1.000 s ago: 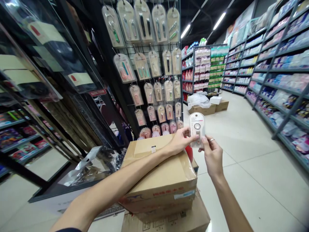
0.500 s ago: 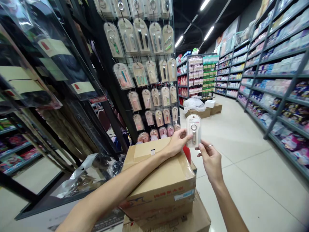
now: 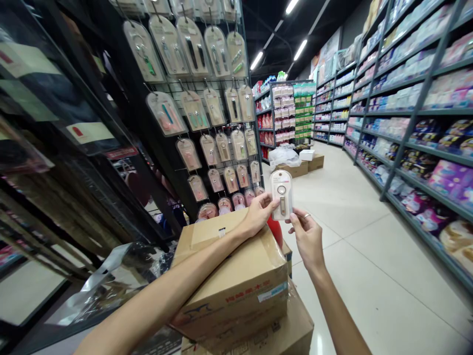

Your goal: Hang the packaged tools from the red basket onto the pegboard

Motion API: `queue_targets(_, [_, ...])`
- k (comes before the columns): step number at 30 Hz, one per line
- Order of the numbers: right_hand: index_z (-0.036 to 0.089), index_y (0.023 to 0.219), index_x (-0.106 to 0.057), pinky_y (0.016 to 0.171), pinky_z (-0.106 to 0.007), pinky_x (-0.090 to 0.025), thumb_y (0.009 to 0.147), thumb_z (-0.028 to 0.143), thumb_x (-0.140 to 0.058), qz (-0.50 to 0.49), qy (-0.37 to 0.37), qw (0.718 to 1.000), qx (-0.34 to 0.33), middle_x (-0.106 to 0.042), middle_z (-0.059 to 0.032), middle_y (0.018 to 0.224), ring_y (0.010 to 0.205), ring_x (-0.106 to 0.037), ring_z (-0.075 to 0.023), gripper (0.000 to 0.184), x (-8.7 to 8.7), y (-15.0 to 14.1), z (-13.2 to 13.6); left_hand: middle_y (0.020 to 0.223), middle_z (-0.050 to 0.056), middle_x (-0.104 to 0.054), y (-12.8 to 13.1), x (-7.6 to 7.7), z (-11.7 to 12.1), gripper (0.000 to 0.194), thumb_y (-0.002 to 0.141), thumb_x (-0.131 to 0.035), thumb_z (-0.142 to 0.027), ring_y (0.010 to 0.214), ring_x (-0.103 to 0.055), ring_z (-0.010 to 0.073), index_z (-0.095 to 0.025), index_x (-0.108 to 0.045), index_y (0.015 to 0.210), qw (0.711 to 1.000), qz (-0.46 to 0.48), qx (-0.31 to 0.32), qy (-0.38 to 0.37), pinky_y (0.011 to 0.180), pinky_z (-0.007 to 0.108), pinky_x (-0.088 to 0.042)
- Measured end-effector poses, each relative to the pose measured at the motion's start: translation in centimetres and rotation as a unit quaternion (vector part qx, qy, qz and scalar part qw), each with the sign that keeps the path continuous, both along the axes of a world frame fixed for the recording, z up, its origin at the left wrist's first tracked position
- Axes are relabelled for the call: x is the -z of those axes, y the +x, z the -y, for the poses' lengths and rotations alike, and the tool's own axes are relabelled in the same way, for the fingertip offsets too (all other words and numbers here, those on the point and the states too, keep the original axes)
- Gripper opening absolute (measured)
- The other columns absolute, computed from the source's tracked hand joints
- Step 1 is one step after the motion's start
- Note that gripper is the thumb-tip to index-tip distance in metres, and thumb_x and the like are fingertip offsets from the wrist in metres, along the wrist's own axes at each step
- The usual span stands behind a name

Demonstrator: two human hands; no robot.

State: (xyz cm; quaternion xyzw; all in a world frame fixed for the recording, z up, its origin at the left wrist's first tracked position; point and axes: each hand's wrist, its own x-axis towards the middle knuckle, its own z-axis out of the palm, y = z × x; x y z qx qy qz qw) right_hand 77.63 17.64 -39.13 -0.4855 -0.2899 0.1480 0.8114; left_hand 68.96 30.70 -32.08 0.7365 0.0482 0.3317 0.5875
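A blister-packed nail clipper (image 3: 282, 196) with a key ring stands upright between my hands, its front facing me. My left hand (image 3: 258, 213) pinches the pack's left edge, thumb in front. At the lower right corner, the thumb and fingers of my right hand (image 3: 306, 236) grip it; a ring shows on one finger. My left forearm reaches across the top of a taped cardboard box (image 3: 236, 256). Behind my left hand, a rack (image 3: 218, 125) carries rows of similar carded grooming tools on hooks.
A second carton (image 3: 291, 330) lies under the box, and a red object (image 3: 275, 230) shows behind it. Tall stocked shelves (image 3: 414, 113) line the right side of the aisle. Cartons with white plastic (image 3: 284, 157) sit on the floor ahead. Long packaged goods (image 3: 66, 98) hang at left.
The whole view has swung to the right, so the rack, box and both hands appear further left. Both hands still hold the nail clipper pack in much the same way.
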Motion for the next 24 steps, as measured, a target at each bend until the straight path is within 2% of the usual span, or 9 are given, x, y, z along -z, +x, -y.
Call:
queue_targets(8, [0.016,0.125,-0.072,0.064,-0.032,-0.056,0.085,0.055,-0.078,-0.002,-0.014,1.0,0.009,-0.078,-0.0108,0.103,0.087,-0.071,-0.0241,0.056,0.62,0.09,-0.03,0.092,0.008,-0.073,-0.34,-0.55,0.76,0.054,0.082,-0.078,-0.066,0.083,-0.065,0.0173,-0.013,-0.069,0.09,1.0,0.008,-0.006,-0.011,0.08,0.029,-0.05])
queue_targets(12, [0.016,0.126,-0.071,0.064,-0.032,-0.056,0.086,0.055,-0.078,0.002,-0.019,1.0,0.009,-0.078,-0.0105,0.102,0.086,-0.071,-0.0236,0.056,0.54,0.02,0.13,0.088,0.007,-0.072,-0.52,-0.73,0.86,0.052,0.082,-0.078,-0.064,0.081,-0.064,0.0167,-0.012,-0.069,0.088,1.0,0.007,-0.005,-0.004,0.078,0.028,-0.049])
queue_targets(18, [0.016,0.124,-0.072,0.064,-0.031,-0.055,0.089,0.052,-0.075,0.01,-0.005,1.0,0.006,-0.078,-0.0117,0.107,0.09,-0.072,-0.0239,0.05,0.19,-0.04,0.16,0.099,0.008,-0.074,-0.43,-0.48,0.44,0.045,0.088,-0.077,-0.055,0.085,-0.065,0.017,-0.012,-0.071,0.1,1.0,-0.001,0.0,0.002,0.079,0.027,-0.05])
queue_targets(24, [0.016,0.123,-0.072,0.065,-0.031,-0.055,0.09,0.051,-0.075,0.011,-0.001,1.0,0.008,-0.078,-0.0118,0.106,0.093,-0.072,-0.0249,0.047,0.06,0.01,0.03,0.098,0.008,-0.074,-0.43,-0.83,0.53,0.048,0.087,-0.076,-0.057,0.086,-0.065,0.0181,-0.012,-0.072,0.101,1.0,-0.01,-0.003,0.013,0.077,0.027,-0.05])
